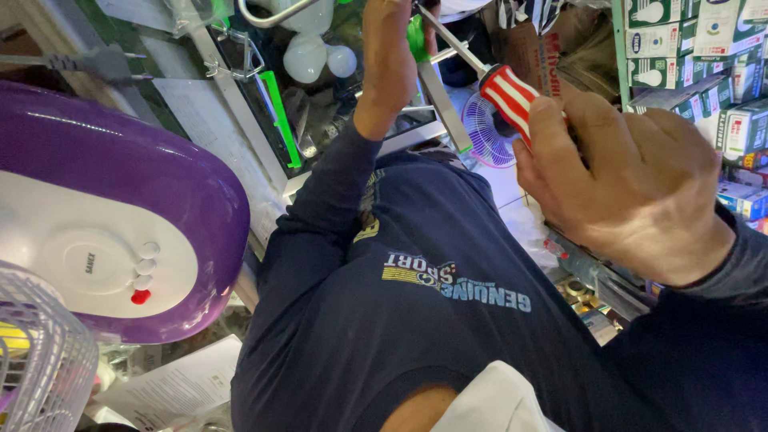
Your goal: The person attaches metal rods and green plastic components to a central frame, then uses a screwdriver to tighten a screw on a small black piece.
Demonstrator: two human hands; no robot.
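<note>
While a big purple fan base (120, 200) sits at the left, the right hand (632, 184) has its grip shut tight around a screwdriver (488, 76) with a red and white handle. Up high, the left hand (392, 56) is closed on a small green part (416, 38) at the screwdriver's tip.

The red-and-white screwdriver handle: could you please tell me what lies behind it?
Behind the screwdriver handle gripped by the right hand sits a small purple-and-white fan. The handle and hand cover part of the fan; its base is not visible.
</note>
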